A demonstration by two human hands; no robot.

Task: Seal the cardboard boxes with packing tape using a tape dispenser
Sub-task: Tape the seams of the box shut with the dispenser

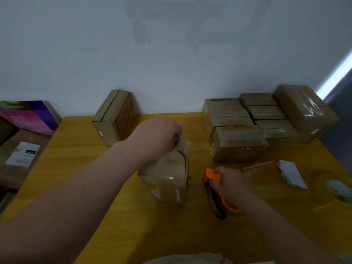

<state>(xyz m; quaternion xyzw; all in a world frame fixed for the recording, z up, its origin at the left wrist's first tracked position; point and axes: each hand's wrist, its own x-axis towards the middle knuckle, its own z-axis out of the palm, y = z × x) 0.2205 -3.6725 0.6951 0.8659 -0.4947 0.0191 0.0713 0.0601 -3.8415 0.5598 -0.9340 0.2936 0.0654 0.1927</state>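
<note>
I see the left hand [160, 136] at the far top end of the box [167, 178], fingers curled down and gripping its edge. The blur hides whether they pinch tape or cardboard. The box sits mid-table [80, 168], glossy with tape along its near face. Just to its right, apart from it, the right hand [231, 184] is wrapped tight around the dispenser [212, 177], orange head pointing away from me, low over the tabletop. I cannot tell if it touches.

Behind, an upright box [112, 119] stands by the wall, and a stack [240, 141] of taped boxes fills the far right corner. Near the right hand lie a pink strip [258, 165] and folded paper [291, 173], with a tape roll [337, 187] at the edge.
</note>
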